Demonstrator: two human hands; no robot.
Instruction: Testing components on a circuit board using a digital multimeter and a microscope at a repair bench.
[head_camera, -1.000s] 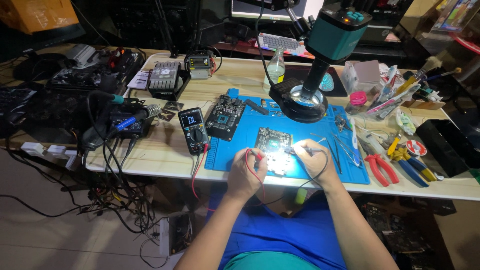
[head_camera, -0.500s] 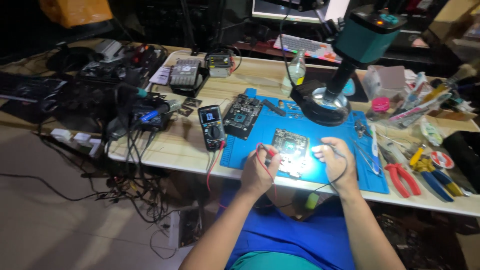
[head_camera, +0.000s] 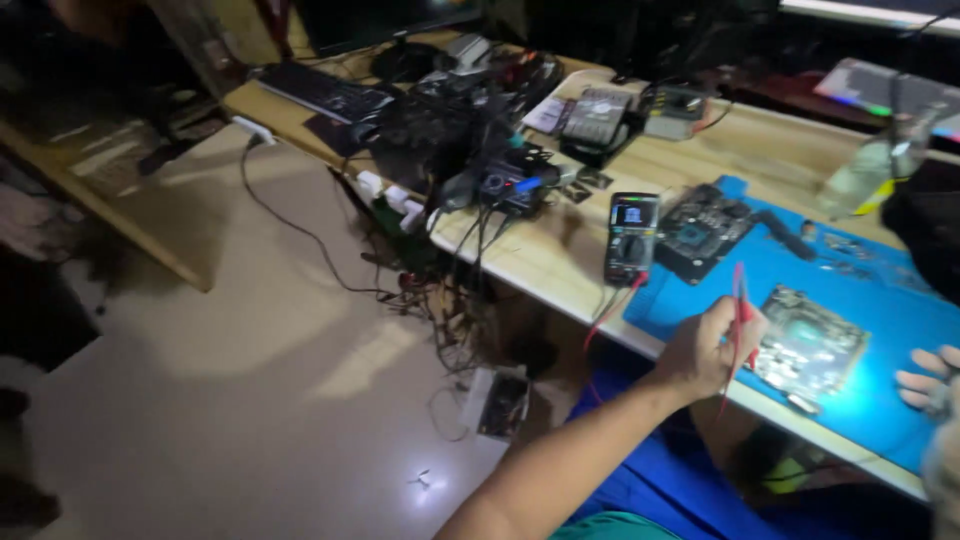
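blue matting (head_camera: 880, 300) covers the near end of the wooden surface (head_camera: 560, 250), and on it lies a small green circuit board (head_camera: 808, 345) with a square chip in its middle. the left hand (head_camera: 705, 350) comes in from the lower edge on a bare forearm that slants up to the right; the wrist is bent a little, the fingers curled closed about a thin red probe (head_camera: 740, 305) that stands nearly upright, the hand just beside the board's left edge. the right hand (head_camera: 930, 380) shows only as a few fingertips at the right border, lying on the mat just right of the board; whether it grips anything cannot be told. a dark multimeter (head_camera: 632, 238) lies left of the mat, red lead trailing off the edge. a second, darker board (head_camera: 705, 232) sits beside it.
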